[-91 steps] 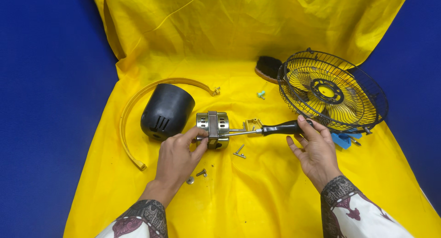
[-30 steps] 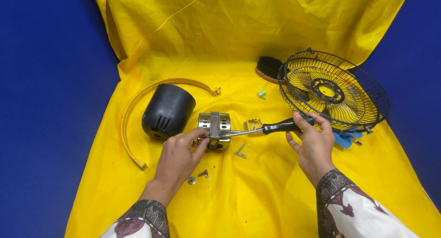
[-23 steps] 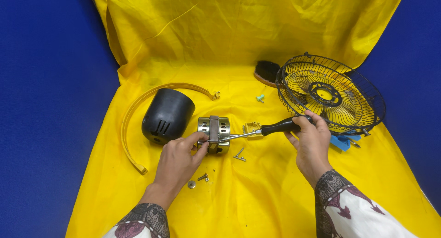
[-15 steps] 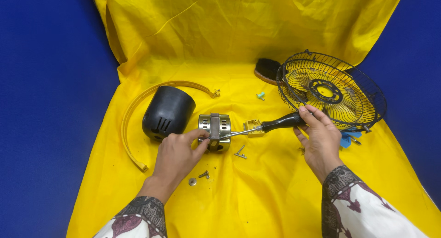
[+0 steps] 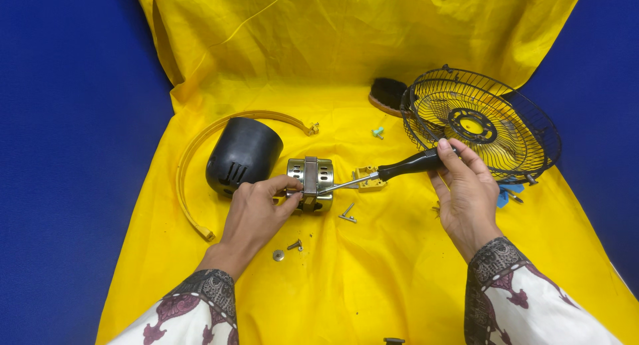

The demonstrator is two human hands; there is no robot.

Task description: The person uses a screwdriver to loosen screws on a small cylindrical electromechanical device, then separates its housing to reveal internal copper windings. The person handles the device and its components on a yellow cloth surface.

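My left hand (image 5: 255,215) grips a small metal fan motor (image 5: 313,180) lying on the yellow cloth (image 5: 373,285). My right hand (image 5: 464,195) holds the black handle of a screwdriver (image 5: 406,166); its shaft slants down left and the tip meets the motor's right side. Behind the motor lies the black motor housing (image 5: 243,155). A small yellow plastic part (image 5: 368,178) sits under the screwdriver shaft.
A black wire fan guard (image 5: 480,126) lies at the right, a dark brush (image 5: 387,94) beside it. A yellow curved ring strip (image 5: 200,145) arcs around the housing. Loose screws (image 5: 347,214) and a washer (image 5: 278,255) lie near my left hand. Blue backdrop surrounds the cloth.
My right hand shifted its hold on the screwdriver handle, lifting slightly, while the tip stays at the motor. My left hand has kept its grip on the motor.
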